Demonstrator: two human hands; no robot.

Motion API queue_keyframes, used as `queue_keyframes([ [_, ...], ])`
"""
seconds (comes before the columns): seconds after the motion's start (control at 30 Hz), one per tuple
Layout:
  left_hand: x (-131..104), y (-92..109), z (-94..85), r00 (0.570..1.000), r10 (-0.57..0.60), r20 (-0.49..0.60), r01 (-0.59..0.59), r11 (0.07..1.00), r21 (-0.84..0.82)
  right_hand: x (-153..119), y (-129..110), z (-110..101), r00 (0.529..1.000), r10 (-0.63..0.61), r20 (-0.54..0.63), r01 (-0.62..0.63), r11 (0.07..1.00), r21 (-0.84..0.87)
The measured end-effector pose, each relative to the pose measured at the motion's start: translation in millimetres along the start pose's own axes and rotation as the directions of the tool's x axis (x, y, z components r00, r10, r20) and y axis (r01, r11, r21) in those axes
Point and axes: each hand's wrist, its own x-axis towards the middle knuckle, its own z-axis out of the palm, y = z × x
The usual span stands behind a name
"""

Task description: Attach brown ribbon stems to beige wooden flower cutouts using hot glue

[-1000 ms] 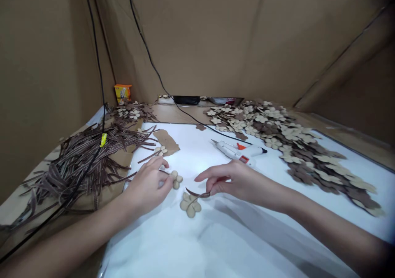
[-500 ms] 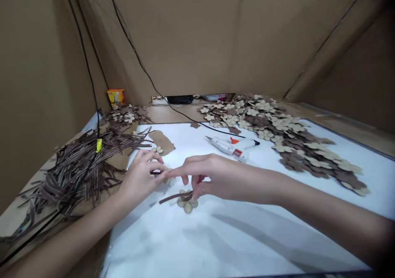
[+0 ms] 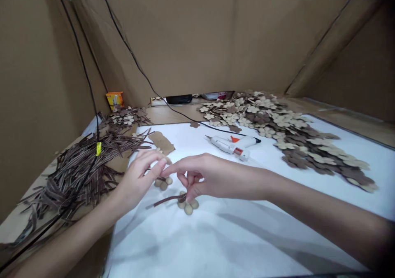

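My right hand (image 3: 200,177) is closed in a pinch on a narrow brown strip (image 3: 168,199), at its end over a beige flower cutout (image 3: 189,209). The strip's free end sticks out to the left. My left hand (image 3: 143,175) is bent with its fingertips drawn together, touching the tip of my right index finger. What it holds, if anything, is hidden. Just below its fingertips lies a second beige flower (image 3: 163,184), with part of a brown strip across it.
A white glue gun (image 3: 228,146) lies behind my right hand on the white board (image 3: 191,245). Brown strips (image 3: 80,167) are heaped at left, flower cutouts (image 3: 284,134) at right. A cardboard scrap (image 3: 162,142), an orange box (image 3: 115,100) and a black cable (image 3: 135,61) are further back.
My left hand has lifted slightly from the second flower, which shows more now. My right hand has shifted a little left, still pinching the strip at the nearer flower.
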Motion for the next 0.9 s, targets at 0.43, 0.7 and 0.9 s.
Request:
queue_keyframes([
  [0.43, -6.6, 3.9, 16.0, 0.892, -0.173, 0.417, 0.367, 0.816, -0.447, 4.8, 4.1, 7.6, 0.984, 0.061, -0.165, -0.040, 0.991, 0.128],
  [0.7, -8.2, 18.4, 17.0, 0.883, -0.159, 0.442, 0.392, 0.768, -0.506, 6.3, 28.5, 21.2, 0.965, 0.161, -0.206, -0.008, 0.806, 0.592],
  [0.9, -9.7, 22.7, 18.4, 0.923, -0.196, 0.330, 0.353, 0.771, -0.530, -1.2, 32.8, 24.8, 0.919, 0.356, -0.168, -0.075, 0.578, 0.813],
])
